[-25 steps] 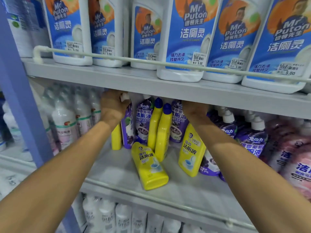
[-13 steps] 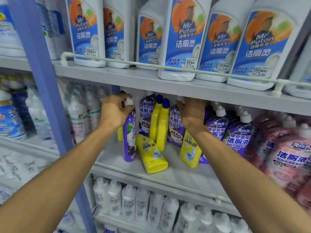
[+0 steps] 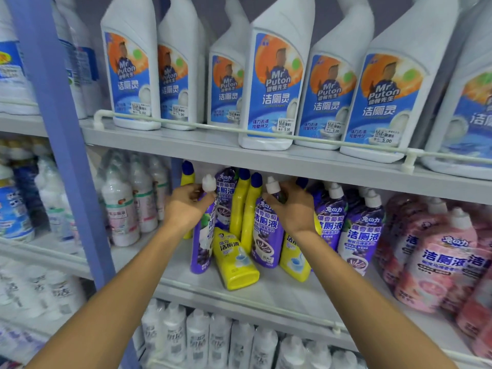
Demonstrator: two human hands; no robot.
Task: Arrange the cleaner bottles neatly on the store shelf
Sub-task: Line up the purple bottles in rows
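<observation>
Middle shelf point(image 3: 279, 291): centre of frame; holds a mixed cluster of purple, yellow and pink cleaner bottles.
Left hand point(image 3: 186, 206): centre; fingers curled round the neck of the left purple bottle, just under its white cap.
Left purple bottle point(image 3: 202, 246): long axis near upright, cap up and tipped slightly right; base at the shelf; label turned side-on to the right.
Right hand point(image 3: 292, 206): right of centre; fingers wrapped round the neck of the right purple bottle, below its white cap.
Right purple bottle point(image 3: 266, 235): long axis near upright, cap up; label faces the camera; cannot tell whether the base rests on the shelf.
Fallen yellow bottle point(image 3: 237, 262): lying on the shelf between the two held bottles; long axis runs front to back, base toward the front edge, neck pointing rearward; label up; touches the left purple bottle.
Yellow pair point(image 3: 237, 209): standing side by side behind the fallen one, blue caps up.
Leaning yellow bottle point(image 3: 294, 259): under the right wrist, tilted; top hidden.
Purple group point(image 3: 362, 235): right of the right hand, upright, white caps.
Pink bottles point(image 3: 439, 259): right edge, same shelf.
Top shelf point(image 3: 186, 146): row of upright white bottles point(image 3: 274, 89) with blue labels, behind a white rail point(image 3: 213, 127).
Bottom shelf: lower white bottles point(image 3: 197, 339), caps up, lower centre.
Blue post point(image 3: 61, 155): left of frame.
</observation>
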